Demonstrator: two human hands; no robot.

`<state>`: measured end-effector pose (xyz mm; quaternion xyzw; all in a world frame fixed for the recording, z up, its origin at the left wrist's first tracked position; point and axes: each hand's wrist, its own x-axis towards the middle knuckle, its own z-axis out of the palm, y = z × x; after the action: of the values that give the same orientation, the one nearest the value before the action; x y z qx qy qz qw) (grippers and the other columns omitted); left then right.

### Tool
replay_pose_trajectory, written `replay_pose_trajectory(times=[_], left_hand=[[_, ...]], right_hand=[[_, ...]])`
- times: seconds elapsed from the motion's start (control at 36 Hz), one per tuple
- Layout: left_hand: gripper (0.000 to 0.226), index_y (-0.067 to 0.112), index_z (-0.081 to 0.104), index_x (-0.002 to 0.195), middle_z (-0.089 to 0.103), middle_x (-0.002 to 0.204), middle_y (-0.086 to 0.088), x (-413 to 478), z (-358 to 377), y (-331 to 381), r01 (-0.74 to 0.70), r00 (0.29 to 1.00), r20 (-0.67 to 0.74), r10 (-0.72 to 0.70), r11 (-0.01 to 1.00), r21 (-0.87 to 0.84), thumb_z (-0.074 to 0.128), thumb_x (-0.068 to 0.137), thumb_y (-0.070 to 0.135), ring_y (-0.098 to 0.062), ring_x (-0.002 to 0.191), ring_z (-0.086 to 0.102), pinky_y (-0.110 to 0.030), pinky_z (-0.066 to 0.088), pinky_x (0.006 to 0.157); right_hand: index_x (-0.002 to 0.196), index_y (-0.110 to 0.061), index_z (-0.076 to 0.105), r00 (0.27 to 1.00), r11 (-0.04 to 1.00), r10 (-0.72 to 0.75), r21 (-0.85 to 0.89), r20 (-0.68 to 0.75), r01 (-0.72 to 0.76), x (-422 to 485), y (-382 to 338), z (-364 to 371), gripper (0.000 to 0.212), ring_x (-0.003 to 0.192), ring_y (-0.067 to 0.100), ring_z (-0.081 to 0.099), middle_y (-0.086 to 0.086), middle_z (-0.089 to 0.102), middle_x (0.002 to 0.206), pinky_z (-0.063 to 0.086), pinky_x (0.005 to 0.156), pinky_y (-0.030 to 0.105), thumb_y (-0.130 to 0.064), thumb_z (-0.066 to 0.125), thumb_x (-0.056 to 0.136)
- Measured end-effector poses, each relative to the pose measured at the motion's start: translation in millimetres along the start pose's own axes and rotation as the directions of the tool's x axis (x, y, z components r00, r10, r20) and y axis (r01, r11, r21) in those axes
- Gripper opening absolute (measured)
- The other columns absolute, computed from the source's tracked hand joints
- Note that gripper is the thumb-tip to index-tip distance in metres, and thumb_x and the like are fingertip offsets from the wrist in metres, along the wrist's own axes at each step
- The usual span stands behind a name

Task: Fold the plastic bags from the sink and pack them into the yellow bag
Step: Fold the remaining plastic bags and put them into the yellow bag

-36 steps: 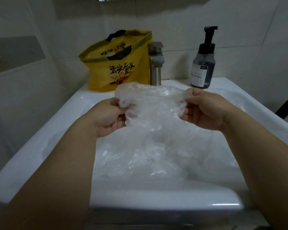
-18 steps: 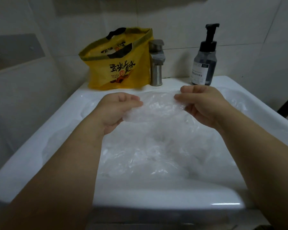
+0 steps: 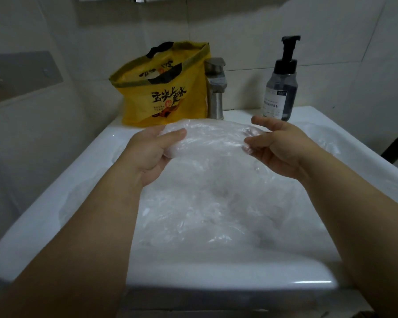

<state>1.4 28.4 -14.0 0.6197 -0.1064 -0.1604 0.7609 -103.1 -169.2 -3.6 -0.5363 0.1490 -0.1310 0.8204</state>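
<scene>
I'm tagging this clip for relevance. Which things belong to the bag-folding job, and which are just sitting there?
In the job: held bag, gripped by left hand and right hand; loose bags in the sink; yellow bag.
Just there: tap; soap pump bottle.

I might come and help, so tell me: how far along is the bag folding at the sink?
Done: nothing sure; the yellow bag stands open on the back rim of the sink, its contents unclear. In hand: the left hand and right hand hold one clear plastic bag between them. Left: a crumpled pile of bags fills the sink, so most of the job seems to remain.
</scene>
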Motion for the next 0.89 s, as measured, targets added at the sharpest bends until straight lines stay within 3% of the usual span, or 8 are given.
replay_pose_trajectory(times=[0.08, 0.14, 0.28, 0.42, 0.56, 0.64, 0.72, 0.89], left_hand=[[0.088, 0.012, 0.044, 0.142, 0.064, 0.128, -0.005, -8, 2, -1, 0.192, 0.967, 0.149, -0.207, 0.976, 0.107, 0.075, 0.065, 0.042, -0.024, 0.114, 0.061, -0.04, 0.052, 0.095], [0.097, 0.016, 0.036, 0.148, 0.058, 0.135, -0.004, -11, 3, -3, 0.233, 0.935, 0.237, -0.263, 0.961, 0.147, 0.08, 0.065, 0.04, -0.026, 0.119, 0.058, -0.041, 0.053, 0.093], [0.047, 0.013, 0.059, 0.12, 0.073, 0.105, -0.004, -11, 7, 1, 0.052, 0.974, 0.217, -0.063, 0.997, 0.06, 0.068, 0.075, 0.003, -0.015, 0.092, 0.069, -0.018, 0.054, 0.072], [0.023, 0.009, 0.06, 0.099, 0.069, 0.075, 0.001, -8, 4, 5, 0.008, 0.995, 0.103, -0.002, 0.998, -0.057, 0.059, 0.085, -0.008, -0.001, 0.054, 0.062, -0.011, 0.041, 0.043], [0.022, 0.012, 0.063, 0.096, 0.067, 0.074, 0.002, -6, 0, 2, 0.046, 0.992, 0.112, -0.049, 0.998, 0.037, 0.062, 0.084, -0.006, -0.001, 0.052, 0.056, -0.011, 0.033, 0.04], [0.022, 0.013, 0.065, 0.097, 0.07, 0.081, 0.0, -7, 1, 2, 0.078, 0.989, 0.119, -0.084, 0.995, 0.059, 0.064, 0.083, -0.004, -0.006, 0.065, 0.058, -0.011, 0.033, 0.039], [0.027, 0.013, 0.063, 0.106, 0.068, 0.097, -0.006, -7, 1, 4, 0.088, 0.991, 0.107, -0.084, 0.996, -0.032, 0.064, 0.083, -0.002, -0.01, 0.076, 0.059, -0.011, 0.034, 0.038], [0.027, 0.013, 0.063, 0.107, 0.069, 0.097, -0.004, -6, 2, 3, 0.094, 0.99, 0.111, -0.092, 0.995, -0.018, 0.063, 0.084, -0.002, -0.004, 0.065, 0.063, -0.01, 0.035, 0.038]], right_hand=[[0.135, -0.008, 0.048, 1.0, 0.999, -0.017, 0.038, 0.006, 0.017, 0, -1, 0, 0.059, 0.089, 0.022, 0.063, 0.013, 0.054, 0.107, 0.06, 0.068, 0.027, 0.02, 0.052, 0.083], [0.136, -0.007, 0.046, 0.999, 0.997, -0.038, 0.07, 0.01, 0.037, -1, -1, 1, 0.058, 0.091, 0.021, 0.062, 0.014, 0.056, 0.106, 0.058, 0.071, 0.027, 0.021, 0.049, 0.085], [0.136, -0.008, 0.045, 1.0, 0.999, -0.018, 0.052, 0.02, 0.017, -2, -3, 1, 0.06, 0.082, 0.018, 0.063, 0.015, 0.056, 0.107, 0.058, 0.061, 0.024, 0.021, 0.049, 0.083], [0.125, -0.01, 0.05, 0.974, 0.994, 0.113, -0.03, 0.199, -0.109, -7, -5, -2, 0.051, 0.069, 0.018, 0.058, 0.011, 0.062, 0.092, 0.058, 0.058, 0.027, 0.007, 0.059, 0.077], [0.093, -0.011, 0.065, 0.933, 0.931, 0.255, -0.325, 0.254, -0.165, -10, -4, -3, 0.037, 0.067, 0.014, 0.061, 0.004, 0.066, 0.079, 0.057, 0.055, 0.025, -0.035, 0.069, 0.066], [0.087, -0.005, 0.065, 0.925, 0.845, 0.309, -0.509, 0.221, -0.161, -8, 0, -5, 0.032, 0.062, 0.011, 0.059, 0.006, 0.062, 0.076, 0.052, 0.05, 0.021, -0.027, 0.07, 0.064], [0.087, -0.004, 0.062, 0.892, 0.866, 0.345, -0.466, 0.291, -0.183, -11, -1, -2, 0.031, 0.06, 0.01, 0.06, 0.006, 0.062, 0.075, 0.053, 0.051, 0.02, -0.025, 0.069, 0.065], [0.084, -0.005, 0.06, 0.894, 0.859, 0.327, -0.491, 0.306, -0.146, -13, 2, 0, 0.02, 0.051, 0.007, 0.055, 0.002, 0.06, 0.063, 0.048, 0.046, 0.017, -0.02, 0.068, 0.074]])
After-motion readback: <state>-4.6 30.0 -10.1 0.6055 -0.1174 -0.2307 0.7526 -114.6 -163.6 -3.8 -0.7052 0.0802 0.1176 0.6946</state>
